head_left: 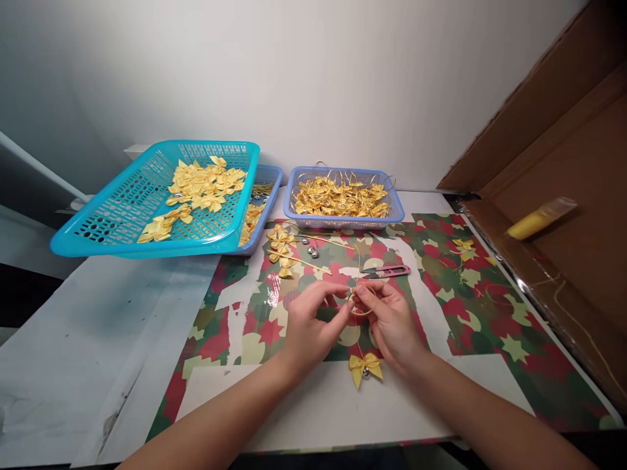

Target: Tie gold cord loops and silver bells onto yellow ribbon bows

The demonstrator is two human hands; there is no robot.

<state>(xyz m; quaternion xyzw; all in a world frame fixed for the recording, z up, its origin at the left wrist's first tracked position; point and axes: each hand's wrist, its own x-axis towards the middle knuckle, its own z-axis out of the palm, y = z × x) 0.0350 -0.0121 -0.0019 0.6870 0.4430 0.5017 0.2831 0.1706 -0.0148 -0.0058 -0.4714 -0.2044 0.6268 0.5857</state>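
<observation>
Position: the yellow bow (371,363) sits below my two grips, toward the front edge of the table (122,313), near the middle of that edge. Its loops spread left to right, roughly parallel to the edge; its tails point toward me, with a silver bell (366,373) between them. The gold cord (365,314) runs from the bow away from the front edge, up to my fingertips. The bow is nearer my right hand (394,323), just inside the palm. Whether it hangs or rests on the surface, I cannot tell.

Grip: my left hand (313,320) has thumb and index finger pinched together on the cord. My right grip is likewise closed on it, the fingertips just beside the left ones, with a loop of cord below. Neither hand touches the bow. The snips (386,271) lie beyond the right hand, toward the table's back edge.
</observation>
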